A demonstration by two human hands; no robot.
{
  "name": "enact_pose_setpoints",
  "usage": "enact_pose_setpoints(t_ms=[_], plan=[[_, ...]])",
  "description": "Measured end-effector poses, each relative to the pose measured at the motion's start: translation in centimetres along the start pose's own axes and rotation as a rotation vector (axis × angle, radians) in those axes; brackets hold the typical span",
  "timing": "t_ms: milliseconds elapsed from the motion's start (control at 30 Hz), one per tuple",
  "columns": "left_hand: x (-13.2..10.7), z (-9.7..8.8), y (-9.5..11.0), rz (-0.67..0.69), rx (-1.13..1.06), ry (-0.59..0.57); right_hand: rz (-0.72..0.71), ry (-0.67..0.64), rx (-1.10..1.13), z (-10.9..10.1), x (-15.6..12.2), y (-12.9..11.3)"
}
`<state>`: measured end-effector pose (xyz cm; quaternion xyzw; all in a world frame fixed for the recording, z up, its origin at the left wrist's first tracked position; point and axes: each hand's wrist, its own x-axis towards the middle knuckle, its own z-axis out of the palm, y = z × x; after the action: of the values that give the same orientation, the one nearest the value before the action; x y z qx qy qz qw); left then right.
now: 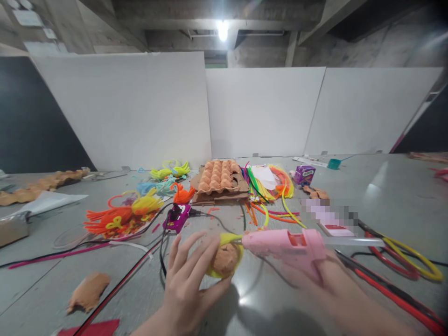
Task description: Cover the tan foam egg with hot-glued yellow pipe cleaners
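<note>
Left hand (185, 291) is cupping an orange ball (224, 260) partly wrapped in yellow pipe cleaner (219, 273), fingers spread around it, holding it up over the floor (395, 200). Right hand (324, 280) is clenching a pink glue gun (283, 246) by its grip, with the nozzle pointing left, its tip just beside the yellow strand. I'm judging the ball light and soft, so a loose cupped hold suits it. Gun is looking stiff and light, nozzle possibly hot, so I'm keeping to the grip. Egg carton (220, 177) and loose pipe cleaners (273, 205) are lying ahead, red-handled tool (395, 298) lying right.
</note>
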<state>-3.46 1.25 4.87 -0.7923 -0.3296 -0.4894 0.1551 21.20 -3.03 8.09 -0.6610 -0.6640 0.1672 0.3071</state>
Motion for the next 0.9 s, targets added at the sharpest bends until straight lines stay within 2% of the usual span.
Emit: enact_pose_setpoints(t_ms=[167,433,733,833,900], plan=[[-0.03,0.09,-0.02,-0.004,-0.007,0.007,-0.04,-0.037,0.008,-0.41,0.35,-0.19],[-0.12,0.14,-0.07,-0.005,-0.002,0.005,-0.004,-0.021,0.004,-0.29,0.26,0.22],[-0.02,0.15,-0.05,-0.002,0.009,-0.001,-0.071,-0.022,-0.017,-1.01,0.39,-0.39],[-0.05,0.13,-0.14,-0.001,0.008,-0.005,-0.073,-0.003,-0.028,-0.87,0.35,-0.46],[-0.09,0.12,-0.21,0.0,0.013,-0.007,-0.078,0.071,-0.042,-0.71,0.28,-0.48]])
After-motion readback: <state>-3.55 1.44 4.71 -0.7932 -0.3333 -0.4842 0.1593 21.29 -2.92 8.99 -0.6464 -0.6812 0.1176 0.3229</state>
